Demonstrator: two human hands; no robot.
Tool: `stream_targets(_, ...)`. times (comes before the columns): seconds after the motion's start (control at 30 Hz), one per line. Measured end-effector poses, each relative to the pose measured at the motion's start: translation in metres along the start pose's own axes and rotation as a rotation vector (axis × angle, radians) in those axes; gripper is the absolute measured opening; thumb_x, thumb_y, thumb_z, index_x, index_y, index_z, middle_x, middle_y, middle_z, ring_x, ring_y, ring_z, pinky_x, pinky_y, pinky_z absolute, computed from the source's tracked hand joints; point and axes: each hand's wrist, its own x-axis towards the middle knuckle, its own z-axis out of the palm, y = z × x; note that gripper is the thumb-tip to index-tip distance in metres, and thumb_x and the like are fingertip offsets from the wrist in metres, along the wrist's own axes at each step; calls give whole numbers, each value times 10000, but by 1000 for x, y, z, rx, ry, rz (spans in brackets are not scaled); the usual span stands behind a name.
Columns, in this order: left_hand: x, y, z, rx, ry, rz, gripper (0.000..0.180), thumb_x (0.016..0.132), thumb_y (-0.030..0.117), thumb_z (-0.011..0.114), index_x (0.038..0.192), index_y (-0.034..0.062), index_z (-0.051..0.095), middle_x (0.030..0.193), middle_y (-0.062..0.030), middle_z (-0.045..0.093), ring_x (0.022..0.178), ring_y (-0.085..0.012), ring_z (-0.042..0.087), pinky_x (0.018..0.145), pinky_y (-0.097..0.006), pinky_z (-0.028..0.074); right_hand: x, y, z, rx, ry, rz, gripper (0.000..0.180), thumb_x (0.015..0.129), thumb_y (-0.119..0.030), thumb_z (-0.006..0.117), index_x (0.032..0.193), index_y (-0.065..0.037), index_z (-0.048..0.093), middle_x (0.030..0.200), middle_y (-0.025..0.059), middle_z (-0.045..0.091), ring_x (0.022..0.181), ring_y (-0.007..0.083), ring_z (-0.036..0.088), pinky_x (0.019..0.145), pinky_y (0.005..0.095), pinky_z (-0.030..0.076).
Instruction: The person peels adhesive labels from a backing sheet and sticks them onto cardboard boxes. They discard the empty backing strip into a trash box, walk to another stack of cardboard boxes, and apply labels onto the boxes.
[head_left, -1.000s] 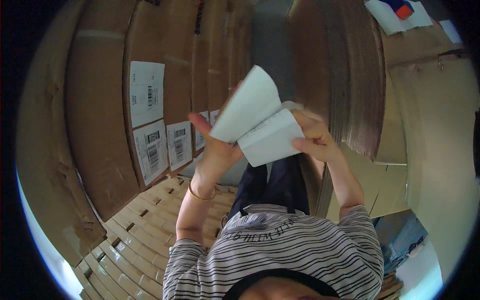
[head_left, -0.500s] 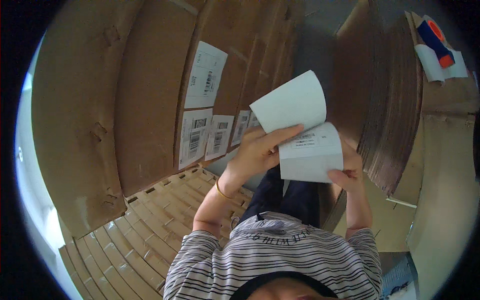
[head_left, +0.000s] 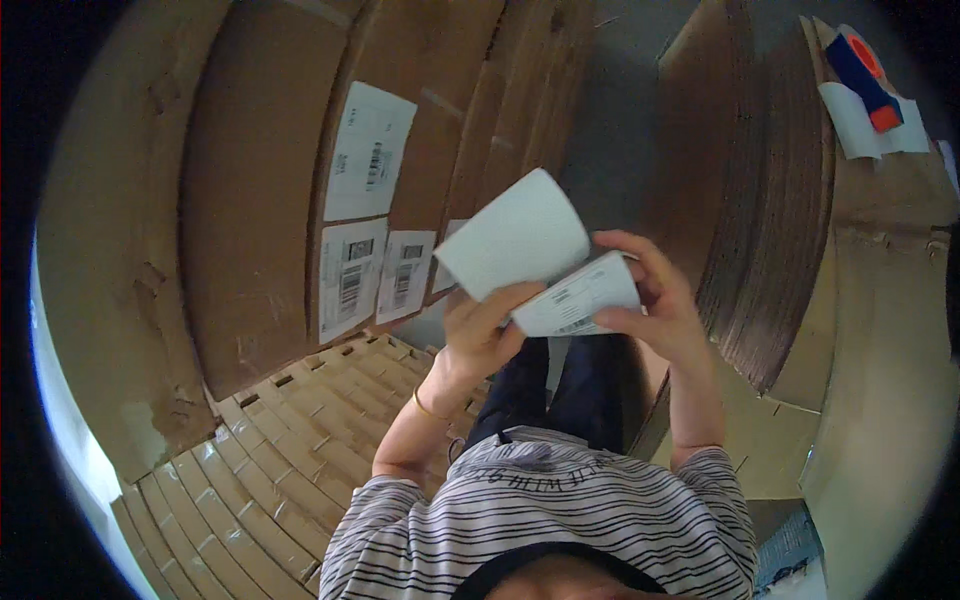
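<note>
A stack of white label sheets (head_left: 520,235), blank side up and slightly curved, is pinched at its lower edge in my left hand (head_left: 482,325). Just to the right of it lies a sheet with printed text and a barcode (head_left: 585,298), its left end under my left fingers. My right hand (head_left: 660,300) grips the right end of that printed sheet, thumb on the near side and fingers curled behind its far edge. Whether the two white parts are joined is hidden by my left fingers.
Large cardboard boxes (head_left: 270,190) with white barcode labels (head_left: 370,150) stand at the left. Flattened cardboard (head_left: 765,200) is stacked upright at the right. A blue and orange tape dispenser (head_left: 865,85) rests on white paper at the far right. Packed cartons (head_left: 270,470) fill the lower left.
Both hands have shifted a little left with the sheets. My right hand has moved up around the printed sheet's end, which now looks narrower and tilted. The view has turned slightly.
</note>
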Motion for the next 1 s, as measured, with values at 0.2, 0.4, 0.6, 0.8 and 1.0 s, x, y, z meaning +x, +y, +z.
stream_targets(0.2, -9, -7, 15, -215, 126, -199, 365, 676, -73, 630, 1006, 70, 688, 881, -99, 699, 783, -218, 690, 690, -271, 526, 16, 34, -4, -74, 39, -65, 422, 753, -16, 739, 1134, -47, 560, 979, 35, 629, 967, 127, 597, 827, 246, 451)
stream_targets(0.4, -38, -50, 23, 47, 2, -37, 377, 675, -32, 673, 1029, 97, 690, 909, -120, 696, 804, -232, 691, 688, -288, 528, 46, 70, -34, -372, -54, -218, 188, 701, -47, 766, 852, -35, 655, 817, 25, 612, 829, 127, 599, 720, 248, 441)
stream_targets(0.6, -53, -82, 26, 100, -72, -12, 352, 633, -10, 656, 961, 102, 717, 877, -86, 704, 807, -244, 690, 700, -305, 536, 77, 87, -48, -420, -304, -148, 199, 689, -38, 756, 877, -43, 692, 880, 41, 675, 781, 148, 614, 693, 268, 454)
stream_targets(0.8, -90, -150, 40, 181, -69, 142, 384, 641, 59, 730, 1020, 93, 676, 1002, -146, 663, 891, -342, 649, 804, -401, 506, 140, 101, -50, -203, -435, -1020, 152, 788, -148, 706, 906, -57, 674, 922, 128, 667, 885, 230, 643, 676, 328, 526)
stream_targets(1.0, -111, -216, 90, 399, 17, 763, 362, 652, 1, 681, 1012, -29, 660, 1018, -173, 653, 879, -297, 667, 769, -385, 550, 235, 95, 0, -70, -475, -1077, 254, 889, -185, 614, 1108, -67, 564, 896, 78, 639, 754, 132, 613, 603, 252, 506)
